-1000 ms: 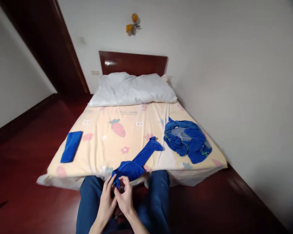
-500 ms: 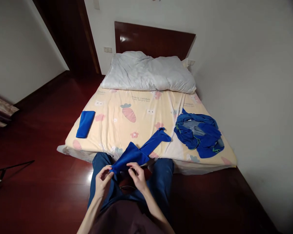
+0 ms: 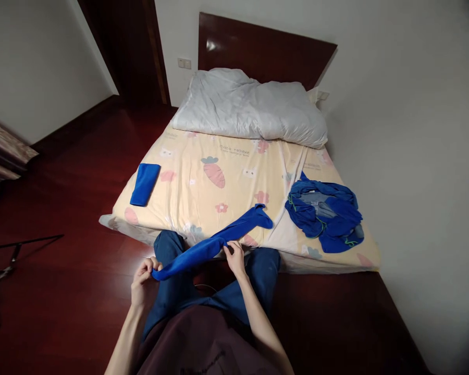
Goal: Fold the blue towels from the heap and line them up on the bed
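A long strip of blue cloth (image 3: pixel 197 253) stretches from above my lap onto the front part of the bed. My left hand (image 3: pixel 145 278) pinches its near left end. Further along, my right hand (image 3: pixel 234 254) grips the lower edge around the middle of the strip. The far end lies bent on the sheet. A folded blue cloth (image 3: pixel 145 184) rests at the bed's left side. On the right side of the bed is a crumpled pile of blue clothing (image 3: pixel 324 214) with green cords.
The patterned bed sheet (image 3: pixel 183 192) covers the bed in front of my knees. A grey-white quilt (image 3: pixel 250 109) lies by the dark headboard (image 3: pixel 261 49). A thin black metal frame (image 3: pixel 15 252) stands at the left, and a curtain (image 3: pixel 5 151) hangs beyond it.
My left hand has moved left, drawing the cloth out longer and narrower. My right hand has moved right and up and taken hold of its edge. The view has shifted slightly.
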{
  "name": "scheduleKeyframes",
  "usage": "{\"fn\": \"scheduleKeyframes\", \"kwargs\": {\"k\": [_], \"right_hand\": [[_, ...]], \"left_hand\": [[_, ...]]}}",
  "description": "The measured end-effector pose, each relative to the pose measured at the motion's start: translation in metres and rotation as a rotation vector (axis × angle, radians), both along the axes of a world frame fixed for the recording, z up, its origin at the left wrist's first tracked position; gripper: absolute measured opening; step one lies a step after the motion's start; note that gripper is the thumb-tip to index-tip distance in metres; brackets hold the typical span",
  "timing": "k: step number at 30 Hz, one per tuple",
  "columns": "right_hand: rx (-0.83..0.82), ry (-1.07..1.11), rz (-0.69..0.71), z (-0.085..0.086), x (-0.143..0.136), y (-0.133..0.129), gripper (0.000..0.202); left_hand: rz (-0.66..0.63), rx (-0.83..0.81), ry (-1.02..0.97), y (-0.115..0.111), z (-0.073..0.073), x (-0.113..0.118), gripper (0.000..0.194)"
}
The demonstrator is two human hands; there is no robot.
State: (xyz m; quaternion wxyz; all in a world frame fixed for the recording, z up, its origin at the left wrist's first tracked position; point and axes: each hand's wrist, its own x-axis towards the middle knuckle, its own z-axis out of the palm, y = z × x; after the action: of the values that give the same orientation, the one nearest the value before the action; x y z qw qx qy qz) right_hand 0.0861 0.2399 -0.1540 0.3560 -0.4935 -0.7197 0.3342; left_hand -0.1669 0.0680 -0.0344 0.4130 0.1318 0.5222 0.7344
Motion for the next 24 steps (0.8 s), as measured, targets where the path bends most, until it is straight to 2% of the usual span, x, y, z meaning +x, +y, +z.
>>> {"fn": "scheduleKeyframes", "kwargs": {"k": [2,4,6,8,12,14,17,20,24], "right_hand": [[0.049,0.059,0.029,0.018,-0.008,-0.007,0.021],[0.099,0.080,0.069,0.038,-0.017,-0.016,0.023],[0.131,0.078,0.161,0.060,-0.028,-0.025,0.025],[0.168,0.073,0.296,0.081,-0.040,-0.036,0.026],[0.287,0.077,0.546,0.119,-0.060,-0.052,0.024],[0.316,0.094,0.589,0.133,-0.063,-0.056,0.022],[0.304,0.121,0.569,0.148,-0.057,-0.057,0.019],[0.287,0.126,0.546,0.157,-0.048,-0.058,0.014],[0.256,0.153,0.545,0.159,-0.044,-0.065,0.019]], "left_hand": [[-0.010,-0.173,0.273,-0.008,-0.008,-0.016,0.019],[-0.064,-0.393,0.639,-0.013,-0.011,-0.029,0.004],[-0.169,-0.486,0.962,-0.013,-0.005,-0.031,0.018],[-0.321,-0.389,1.154,-0.006,0.008,-0.023,0.031],[-0.689,-0.127,1.205,0.020,0.041,0.005,0.044],[-0.815,-0.086,1.195,0.034,0.056,0.011,0.043],[-0.958,-0.079,1.236,0.051,0.075,0.006,0.030],[-1.056,-0.059,1.345,0.056,0.090,-0.007,0.030],[-1.057,-0.033,1.549,0.046,0.111,-0.022,0.029]]}}
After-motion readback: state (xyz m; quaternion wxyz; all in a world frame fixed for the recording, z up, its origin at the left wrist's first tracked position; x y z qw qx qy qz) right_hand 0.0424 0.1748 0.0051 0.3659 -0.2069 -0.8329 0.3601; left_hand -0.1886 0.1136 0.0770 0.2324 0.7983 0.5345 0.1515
